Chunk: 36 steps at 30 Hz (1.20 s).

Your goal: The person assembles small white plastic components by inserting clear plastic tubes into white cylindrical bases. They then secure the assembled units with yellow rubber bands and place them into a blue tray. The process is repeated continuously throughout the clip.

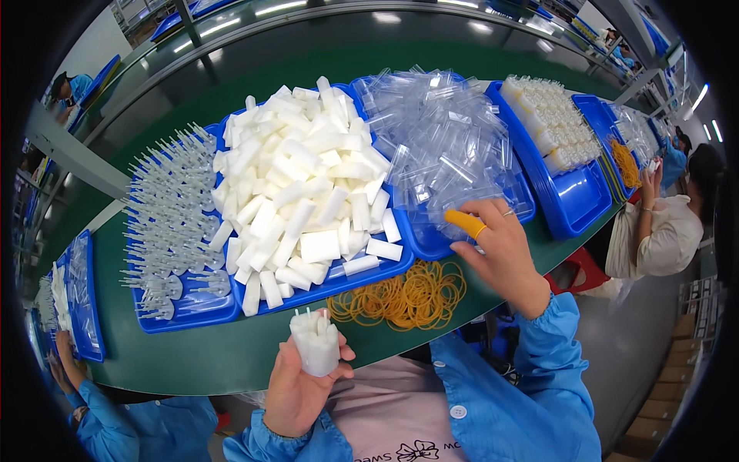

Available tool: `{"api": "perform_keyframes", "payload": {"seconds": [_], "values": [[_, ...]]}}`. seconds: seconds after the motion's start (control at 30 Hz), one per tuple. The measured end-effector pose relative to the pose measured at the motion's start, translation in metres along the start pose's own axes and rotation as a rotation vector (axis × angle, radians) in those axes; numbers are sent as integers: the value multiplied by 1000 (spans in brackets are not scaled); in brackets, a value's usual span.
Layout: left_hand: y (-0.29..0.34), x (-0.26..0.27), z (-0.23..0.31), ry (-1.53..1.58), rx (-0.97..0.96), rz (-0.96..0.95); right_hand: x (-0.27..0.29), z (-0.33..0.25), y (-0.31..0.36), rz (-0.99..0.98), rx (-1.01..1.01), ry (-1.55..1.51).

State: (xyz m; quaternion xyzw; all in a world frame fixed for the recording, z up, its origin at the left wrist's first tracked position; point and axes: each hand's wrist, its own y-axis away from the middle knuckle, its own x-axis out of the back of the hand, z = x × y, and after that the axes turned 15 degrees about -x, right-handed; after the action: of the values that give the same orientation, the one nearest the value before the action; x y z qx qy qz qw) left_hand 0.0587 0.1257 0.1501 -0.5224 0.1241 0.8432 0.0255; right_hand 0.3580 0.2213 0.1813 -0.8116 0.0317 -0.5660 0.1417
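Landmark: foam tray [406,258], the blue one at centre. Left hand [296,393], on the near side of it, is wrapped round a white bundle [315,356], thumb on one side and fingers on the other. Right hand [496,250], to the right of it, reaches over the tray of clear plastic pieces [439,131], index finger in a yellow finger cot [466,225]. Thumb and index stand apart; cannot tell whether the other fingertips pinch a piece.

Risks (judgement):
1. Bundle may splay or shed a block if the left grip loosens — no band or sleeve can be made out around it, so the fingers seem to do the holding.
2. Squeezing too hard could dent the blocks or skew the pins, the material looking soft.
3. Clear pieces lie crossed and overlapping; lifting one could drag up neighbours. See-through walls make a single edge hard to pick out.
4. Rubber bands [408,296], looped together along the near-right edge of the landmark, could snag on a low-passing wrist or cuff.

Appearance, bundle: matt white, stubby, roughly round, held near upright. Several blocks packed side by side, tops uneven; thin pale pins project above them. Underside hidden by the hand — base not recorded.
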Motion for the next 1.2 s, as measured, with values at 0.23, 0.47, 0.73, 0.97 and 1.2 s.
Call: {"api": "perform_keyframes", "payload": {"seconds": [0.23, 0.47, 0.73, 0.97, 1.2], "values": [[-12, -23, -8, -103, -4, 108, -10, -1, -8, 105, 68, 65], [-13, -13, -5, -263, 51, -54, 1, -3, -11, 143, -101, -328], [-9, -10, -20, -616, -334, -144, 3, -72, 33, -84, -202, -1347], [1, -7, -20, -576, -327, -170, -12, -91, 44, 3, -69, -1141], [-1, -4, -21, -577, -284, -198, -25, -93, 41, -129, -255, -1449]]}}
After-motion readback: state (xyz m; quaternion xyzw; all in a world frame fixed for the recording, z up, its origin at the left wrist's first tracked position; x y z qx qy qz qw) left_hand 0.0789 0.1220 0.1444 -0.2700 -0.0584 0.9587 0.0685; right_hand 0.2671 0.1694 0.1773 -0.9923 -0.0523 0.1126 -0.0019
